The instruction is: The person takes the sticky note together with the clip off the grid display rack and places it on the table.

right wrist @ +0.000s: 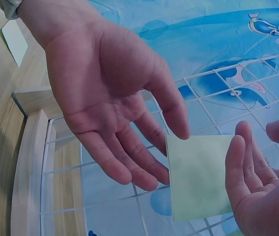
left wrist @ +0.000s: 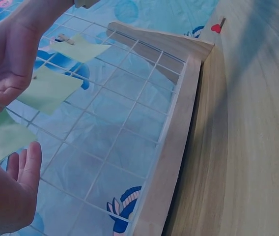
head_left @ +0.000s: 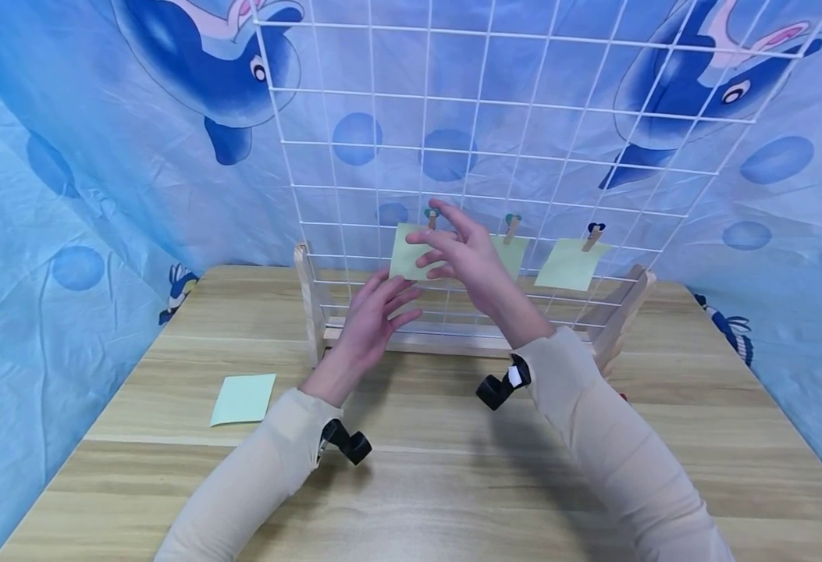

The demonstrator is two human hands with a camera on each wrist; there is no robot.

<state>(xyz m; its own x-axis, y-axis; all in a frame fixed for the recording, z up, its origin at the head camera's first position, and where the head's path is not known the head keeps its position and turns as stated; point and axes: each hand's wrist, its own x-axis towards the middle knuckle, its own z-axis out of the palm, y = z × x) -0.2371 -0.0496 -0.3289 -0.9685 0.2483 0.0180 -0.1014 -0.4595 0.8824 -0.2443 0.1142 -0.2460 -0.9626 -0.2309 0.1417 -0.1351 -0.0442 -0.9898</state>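
Observation:
In the head view a pale green sticky note hangs on the white wire grid, under a clothespin with a green heart. My left hand is at its lower left corner, fingers loosely spread. In the right wrist view the left thumb meets the note's corner, with a fingertip passing behind its edge. My right hand is in front of the note's right part, fingers apart and lightly bent near the clothespin. Farther right hang two similar notes, one partly behind the right hand, the other fully visible.
A loose green sticky note lies on the wooden table at left. The grid stands in a wooden base. A red heart clothespin lies beyond the base's right end. Blue printed cloth surrounds the table.

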